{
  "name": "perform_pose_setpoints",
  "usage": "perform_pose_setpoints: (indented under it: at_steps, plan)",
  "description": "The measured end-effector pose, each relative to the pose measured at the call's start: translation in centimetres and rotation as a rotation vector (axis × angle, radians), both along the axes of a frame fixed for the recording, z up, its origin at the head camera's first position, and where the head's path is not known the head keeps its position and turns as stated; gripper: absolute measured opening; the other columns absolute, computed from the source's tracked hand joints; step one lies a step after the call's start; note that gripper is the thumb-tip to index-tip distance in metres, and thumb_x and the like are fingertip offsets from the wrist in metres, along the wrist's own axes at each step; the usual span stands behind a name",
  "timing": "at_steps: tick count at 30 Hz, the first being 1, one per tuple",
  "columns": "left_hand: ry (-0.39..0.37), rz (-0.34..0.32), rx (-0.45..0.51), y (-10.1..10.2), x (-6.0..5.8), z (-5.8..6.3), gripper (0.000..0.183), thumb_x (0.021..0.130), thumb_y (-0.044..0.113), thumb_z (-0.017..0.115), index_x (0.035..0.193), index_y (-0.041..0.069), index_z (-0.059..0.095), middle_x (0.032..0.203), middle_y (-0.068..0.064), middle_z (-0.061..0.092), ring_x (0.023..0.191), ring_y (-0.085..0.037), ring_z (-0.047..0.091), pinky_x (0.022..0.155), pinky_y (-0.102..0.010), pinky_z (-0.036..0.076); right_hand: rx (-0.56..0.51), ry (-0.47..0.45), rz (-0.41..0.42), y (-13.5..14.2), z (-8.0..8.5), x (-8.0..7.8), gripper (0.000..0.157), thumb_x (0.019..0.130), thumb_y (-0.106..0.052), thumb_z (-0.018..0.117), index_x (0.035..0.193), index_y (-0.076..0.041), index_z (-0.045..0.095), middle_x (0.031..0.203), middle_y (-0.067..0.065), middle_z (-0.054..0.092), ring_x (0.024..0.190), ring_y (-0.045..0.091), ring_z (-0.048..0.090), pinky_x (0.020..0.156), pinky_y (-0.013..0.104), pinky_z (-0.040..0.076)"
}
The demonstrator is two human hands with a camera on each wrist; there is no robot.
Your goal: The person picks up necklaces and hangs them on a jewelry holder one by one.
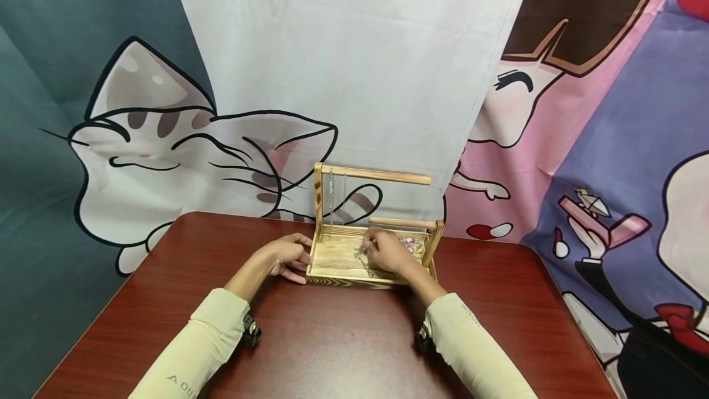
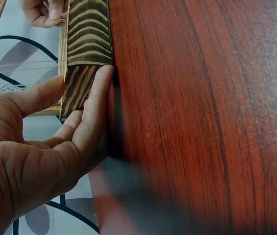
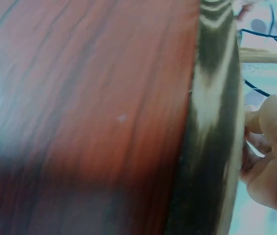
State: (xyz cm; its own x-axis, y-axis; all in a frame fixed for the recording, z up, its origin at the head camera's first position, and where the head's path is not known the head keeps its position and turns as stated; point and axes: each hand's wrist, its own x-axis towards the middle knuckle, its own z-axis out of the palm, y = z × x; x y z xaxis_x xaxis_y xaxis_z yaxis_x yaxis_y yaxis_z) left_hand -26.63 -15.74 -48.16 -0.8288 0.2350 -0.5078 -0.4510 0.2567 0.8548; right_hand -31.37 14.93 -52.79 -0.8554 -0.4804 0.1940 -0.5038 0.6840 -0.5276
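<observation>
Left hand: at the left end of the wooden stand, left hand gripping the tray corner; thumb lies low along the wall near the table, other fingers bent against the end.
Right hand: over the tray, right of middle; right hand has fingers clenched, pinching a silver chain. Chain not clear in the right wrist view.
Held chain: dangles from the fingertips, lower part down inside the tray, near the front wall.
Stand: tray base on table, well ahead of the person; tall upper bar from left post, shorter lower bar from right post.
Hanging chains: thick chain on upper bar near left post, thinner chain just beside it.
Small items: colorful pile at tray's right end, partly behind right hand; type unclear.
Backdrop: cartoon-print cloth behind table.
</observation>
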Motion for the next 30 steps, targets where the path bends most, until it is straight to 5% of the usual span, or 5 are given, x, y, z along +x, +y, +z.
perform_pose_setpoints:
  at_steps: [6,8,14,23,30]
  plan:
    - [0.001,0.001,0.0,0.0,-0.1,0.1,0.06,0.099,-0.009,0.063,0.155,0.002,0.044,0.12,-0.022,0.067,0.106,-0.032,0.074,0.081,-0.049,0.074,-0.107,-0.199,-0.124,-0.9,3.4,2.0,0.011,0.113,-0.012,0.061,0.106,-0.01,0.069,0.102,0.006,0.078,0.093,0.02,0.069,0.091,0.045,0.061]
    - [0.001,0.001,-0.001,0.0,0.0,0.1,0.06,0.099,-0.008,0.064,0.154,0.002,0.044,0.119,-0.022,0.067,0.105,-0.032,0.074,0.081,-0.049,0.074,-0.093,-0.221,-0.153,-0.7,2.4,1.4,0.011,0.114,-0.016,0.061,0.107,-0.014,0.069,0.102,0.004,0.076,0.092,0.02,0.067,0.088,0.042,0.06]
    - [0.0,0.001,-0.003,0.0,0.0,0.0,0.061,0.098,-0.008,0.065,0.155,0.002,0.044,0.12,-0.022,0.068,0.104,-0.031,0.074,0.081,-0.049,0.074,-0.025,-0.1,-0.068,0.5,-1.4,-1.3,0.01,0.105,-0.025,0.065,0.112,-0.02,0.068,0.091,0.001,0.074,0.08,0.019,0.066,0.071,0.037,0.058]
    - [-0.004,0.005,-0.003,-0.1,-0.1,-0.1,0.062,0.099,-0.007,0.066,0.157,0.002,0.043,0.121,-0.022,0.07,0.106,-0.031,0.073,0.081,-0.048,0.074,0.111,0.003,-0.084,-1.0,2.4,2.3,0.009,0.098,-0.014,0.071,0.106,-0.011,0.073,0.104,0.007,0.073,0.089,0.022,0.069,0.083,0.047,0.067]
    - [0.0,0.0,-0.004,0.0,-0.1,-0.1,0.061,0.099,-0.007,0.065,0.156,0.001,0.043,0.119,-0.022,0.07,0.106,-0.031,0.074,0.082,-0.049,0.074,0.114,0.043,-0.068,-0.8,2.0,2.2,0.012,0.098,-0.002,0.065,0.102,-0.006,0.075,0.092,0.008,0.076,0.079,0.021,0.07,0.075,0.043,0.069]
